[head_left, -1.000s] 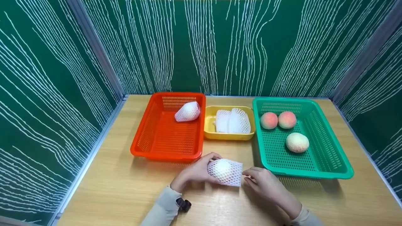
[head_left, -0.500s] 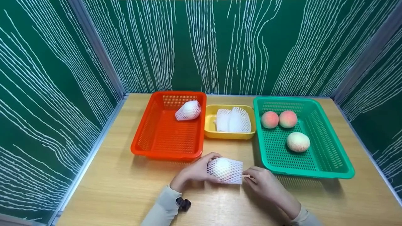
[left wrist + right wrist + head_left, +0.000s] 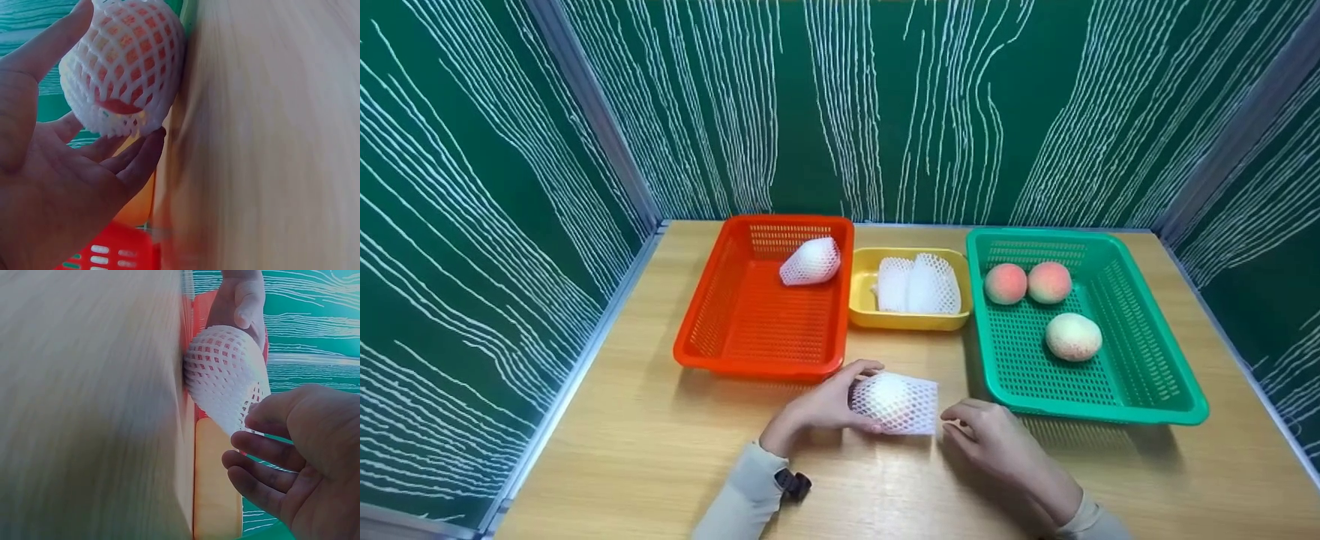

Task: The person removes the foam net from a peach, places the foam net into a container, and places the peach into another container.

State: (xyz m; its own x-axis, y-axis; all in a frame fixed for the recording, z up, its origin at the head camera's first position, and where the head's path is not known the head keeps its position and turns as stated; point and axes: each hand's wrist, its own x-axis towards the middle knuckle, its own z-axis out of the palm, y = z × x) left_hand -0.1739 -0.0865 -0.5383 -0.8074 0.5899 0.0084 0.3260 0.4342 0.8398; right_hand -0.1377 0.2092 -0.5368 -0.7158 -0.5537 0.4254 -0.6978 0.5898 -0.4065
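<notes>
My left hand (image 3: 821, 405) holds a peach in a white foam net (image 3: 891, 405) low over the table, at its left end. In the left wrist view, its thumb and fingers lie around the netted peach (image 3: 126, 62), whose reddish skin shows through the mesh. The flattened end of the net points right, toward my right hand (image 3: 997, 442). That hand's fingers are loosely bent and hold nothing, with a narrow gap to the net in the head view. In the right wrist view its fingertips (image 3: 242, 439) stand beside the net's narrow end.
A red basket (image 3: 686, 345) at left holds another netted peach (image 3: 812, 261). Foam nets (image 3: 919, 285) lie in a yellow tray (image 3: 911, 322) at the middle back. At right, a green basket (image 3: 1174, 360) holds three bare peaches (image 3: 1073, 337). Patterned green panels (image 3: 840, 112) enclose the table.
My left hand has shifted slightly left and away with the netted peach. The right hand stays almost in place, and a small gap now shows between its fingertips and the net.
</notes>
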